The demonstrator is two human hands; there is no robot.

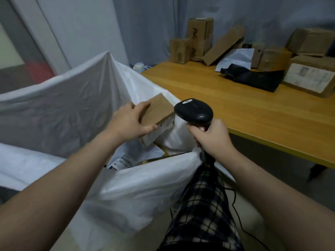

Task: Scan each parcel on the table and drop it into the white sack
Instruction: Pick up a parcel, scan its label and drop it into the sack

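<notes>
I hold a small cardboard parcel (pixel 155 113) over the open white sack (pixel 76 109).
My left hand (pixel 129 122) fingers clamp its edge; my right hand (pixel 212 136) grips the black scanner (pixel 194 111) beside the counter (pixel 235 105).

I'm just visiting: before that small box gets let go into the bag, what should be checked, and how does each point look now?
1. Small cardboard box held firmly by the left hand: ok.
2. Box is above the white sack opening: ok.
3. Label already scanned: cannot tell.
4. Scanner secure in the right hand: ok.
5. Room in the sack above the parcels already inside: ok.
6. Scanner cable clear of the sack: cannot tell.
</notes>
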